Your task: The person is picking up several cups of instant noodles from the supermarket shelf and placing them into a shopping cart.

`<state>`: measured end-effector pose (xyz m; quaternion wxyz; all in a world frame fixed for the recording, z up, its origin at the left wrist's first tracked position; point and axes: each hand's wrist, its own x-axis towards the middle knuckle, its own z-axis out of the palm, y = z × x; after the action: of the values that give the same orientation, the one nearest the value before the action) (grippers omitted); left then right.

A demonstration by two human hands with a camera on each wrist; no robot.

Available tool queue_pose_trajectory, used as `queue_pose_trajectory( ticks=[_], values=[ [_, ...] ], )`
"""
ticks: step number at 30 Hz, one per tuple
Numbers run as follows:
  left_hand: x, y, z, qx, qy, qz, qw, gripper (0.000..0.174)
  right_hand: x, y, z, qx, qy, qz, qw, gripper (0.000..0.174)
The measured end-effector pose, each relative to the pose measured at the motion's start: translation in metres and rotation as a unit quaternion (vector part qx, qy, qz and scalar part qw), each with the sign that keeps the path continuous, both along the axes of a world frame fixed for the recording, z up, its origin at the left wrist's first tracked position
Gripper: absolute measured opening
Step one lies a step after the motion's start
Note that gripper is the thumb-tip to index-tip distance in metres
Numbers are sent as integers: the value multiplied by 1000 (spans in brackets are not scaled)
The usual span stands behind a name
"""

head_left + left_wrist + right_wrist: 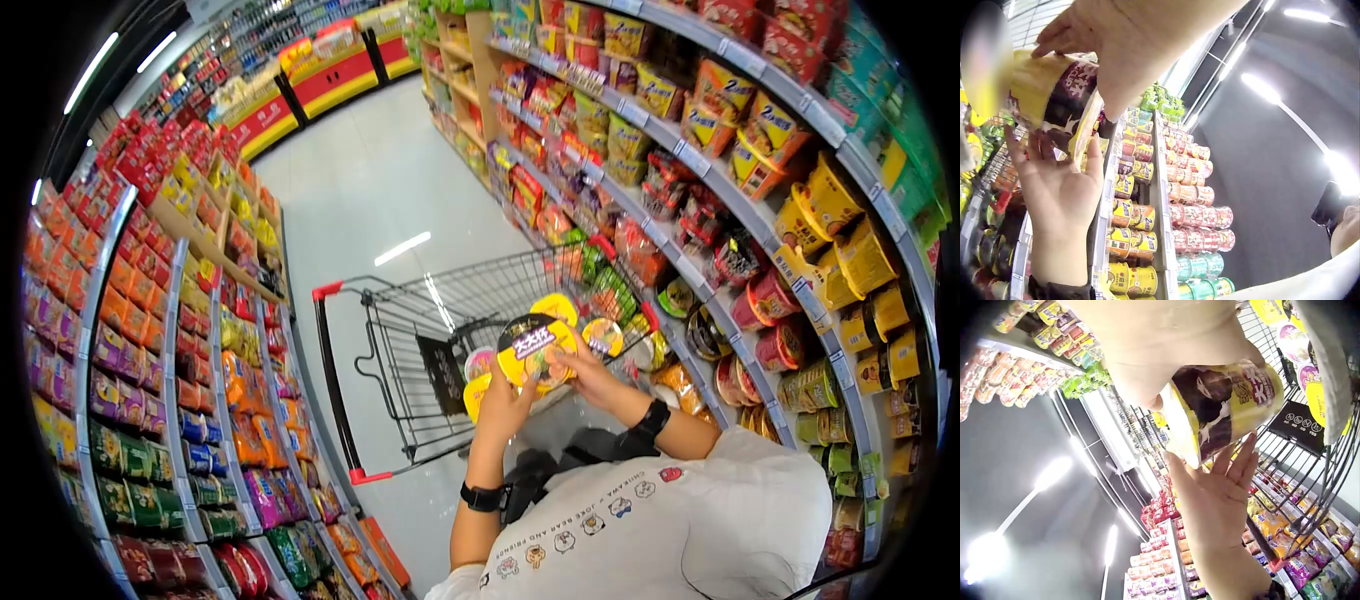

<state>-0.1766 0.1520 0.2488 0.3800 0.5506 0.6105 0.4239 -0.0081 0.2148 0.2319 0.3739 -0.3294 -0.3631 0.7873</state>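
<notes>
Between both hands is a yellow and dark-brown instant noodle cup (532, 345), its printed face turned up in the head view. My left hand (503, 405) grips its near left side, and my right hand (590, 378) holds the right side. In the left wrist view, the right hand (1060, 187) has its fingers under the noodle cup (1063, 94) and its thumb along one edge. The right wrist view shows the left hand (1219, 500) with fingertips against the cup (1229, 403). Below lies a wire shopping cart (440, 290) containing several other noodle cups (603, 337).
Shelves of noodle cups and bowls (700, 215) run close along the right. On the left stand shelves of bagged noodles (150, 380). The cart's black handle (335, 390) with red ends faces the left shelf. Grey floor (340, 180) stretches ahead toward red and yellow display bins (335, 85).
</notes>
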Motion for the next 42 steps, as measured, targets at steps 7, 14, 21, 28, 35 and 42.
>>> queue_pose_trajectory(
  ticks=[7,14,21,28,35,42],
  values=[
    [-16,15,-62,-111,-18,7,994,75,-24,25,-11,-102,-61,12,993,52],
    [-42,52,-131,-171,-124,45,976,79,-45,88,-41,-91,-226,132,961,50],
    [-66,122,-172,-322,-363,182,855,58,-87,170,-90,-158,-254,187,936,45],
    [-91,162,-240,-325,-481,267,769,32,-125,220,-190,-150,-154,177,961,49],
    [-99,184,-256,-312,-485,310,756,40,-141,229,-229,-73,-217,183,956,55],
    [-101,166,-291,-337,-428,375,750,86,-138,212,-288,61,-320,143,935,63]
  ],
)
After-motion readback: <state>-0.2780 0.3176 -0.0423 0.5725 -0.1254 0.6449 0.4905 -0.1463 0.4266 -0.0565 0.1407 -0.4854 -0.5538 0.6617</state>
